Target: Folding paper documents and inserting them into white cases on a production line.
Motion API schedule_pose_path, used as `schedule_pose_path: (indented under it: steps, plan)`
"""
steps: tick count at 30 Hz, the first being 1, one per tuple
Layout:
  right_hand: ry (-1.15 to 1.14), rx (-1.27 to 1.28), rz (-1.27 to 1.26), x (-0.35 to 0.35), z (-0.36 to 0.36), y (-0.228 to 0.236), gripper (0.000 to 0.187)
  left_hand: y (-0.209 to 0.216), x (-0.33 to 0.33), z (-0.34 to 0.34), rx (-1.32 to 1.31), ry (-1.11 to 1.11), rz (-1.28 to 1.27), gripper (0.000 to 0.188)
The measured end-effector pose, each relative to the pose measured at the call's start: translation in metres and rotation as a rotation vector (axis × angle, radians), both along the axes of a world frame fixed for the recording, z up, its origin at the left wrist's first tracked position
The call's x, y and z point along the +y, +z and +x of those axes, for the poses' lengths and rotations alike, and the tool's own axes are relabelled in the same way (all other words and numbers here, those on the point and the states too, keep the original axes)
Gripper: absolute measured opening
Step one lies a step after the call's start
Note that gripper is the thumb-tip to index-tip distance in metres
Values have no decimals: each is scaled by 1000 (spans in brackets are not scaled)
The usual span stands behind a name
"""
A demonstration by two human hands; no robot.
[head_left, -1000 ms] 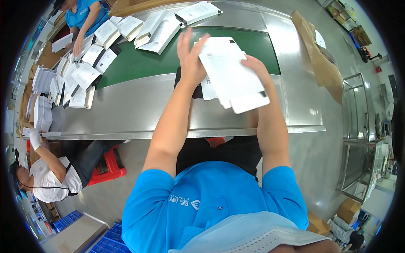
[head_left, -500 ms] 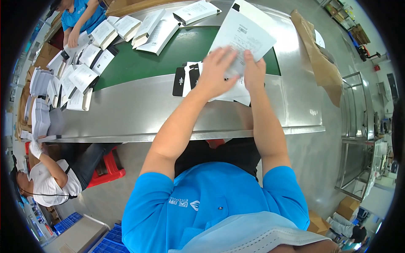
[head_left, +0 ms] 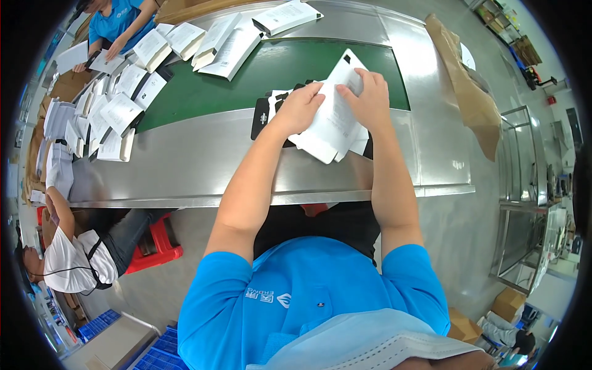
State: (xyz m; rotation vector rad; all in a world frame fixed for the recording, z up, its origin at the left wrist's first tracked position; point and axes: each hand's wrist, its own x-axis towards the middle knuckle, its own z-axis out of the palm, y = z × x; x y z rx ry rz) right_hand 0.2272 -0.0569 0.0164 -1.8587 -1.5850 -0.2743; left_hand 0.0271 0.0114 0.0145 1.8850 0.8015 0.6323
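A stack of white flat packets lies tilted on the steel tabletop, covering black cards beside a green belt. Both hands, left and right, grip its upper part, forearms stretched forward. More white packets crowd the left side.

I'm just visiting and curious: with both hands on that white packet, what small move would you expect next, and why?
Probably laying the white packet flat on the pile beneath. Both the left hand and right hand pinch its upper part, and it lies tilted over other white packets at the metal table.
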Motion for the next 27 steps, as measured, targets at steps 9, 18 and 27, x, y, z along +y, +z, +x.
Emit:
schedule_pose_path:
  steps: [9, 18, 27]
  plan:
    - [343, 991, -436, -4, 13, 6, 43, 27, -27, 4, 209, -192, 91, 55]
    - [-14, 239, 193, 3, -11, 2, 46, 10, -5, 1, -230, 1, -499, 45]
    - [401, 1168, 43, 7, -29, -7, 37, 1, 0, 8, -614, 336, -397, 42]
